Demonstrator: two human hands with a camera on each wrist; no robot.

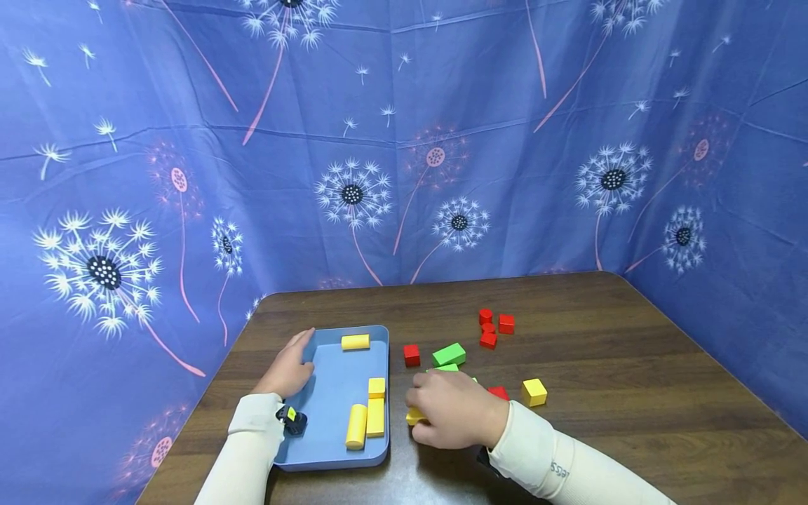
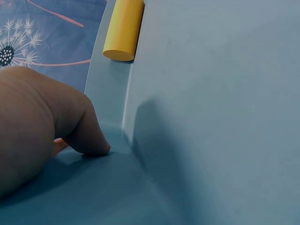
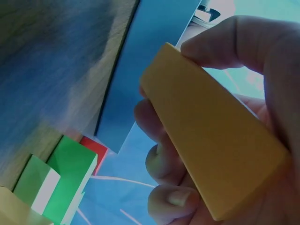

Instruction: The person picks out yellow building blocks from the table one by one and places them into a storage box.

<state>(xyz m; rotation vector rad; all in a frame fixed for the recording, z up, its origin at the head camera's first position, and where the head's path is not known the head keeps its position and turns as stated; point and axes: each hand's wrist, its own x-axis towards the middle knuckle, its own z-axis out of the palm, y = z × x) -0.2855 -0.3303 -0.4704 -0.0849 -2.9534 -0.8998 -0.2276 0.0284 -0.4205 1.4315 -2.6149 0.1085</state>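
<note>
My left hand (image 1: pixel 285 369) grips the left wall of the blue tray (image 1: pixel 330 379), with the thumb pressed against its inner side in the left wrist view. Just right of the tray, my right hand (image 1: pixel 459 410) holds a yellow rectangular block (image 3: pixel 211 136) over the table, thumb on one side and curled fingers on the other. Inside the tray, a yellow cylinder (image 1: pixel 355 342) lies at the far end. Near the right wall are a second yellow cylinder (image 1: pixel 356 426), a yellow oblong block (image 1: pixel 375 419) and a small yellow block (image 1: pixel 376 388).
Green blocks (image 1: pixel 449 355) lie beyond my right hand, partly hidden by it. A red cube (image 1: pixel 412 355) sits by the tray. Several red pieces (image 1: pixel 506 324) are farther back, and a yellow cube (image 1: pixel 534 393) stands to the right. A blue patterned cloth (image 1: pixel 404 210) hangs behind the table.
</note>
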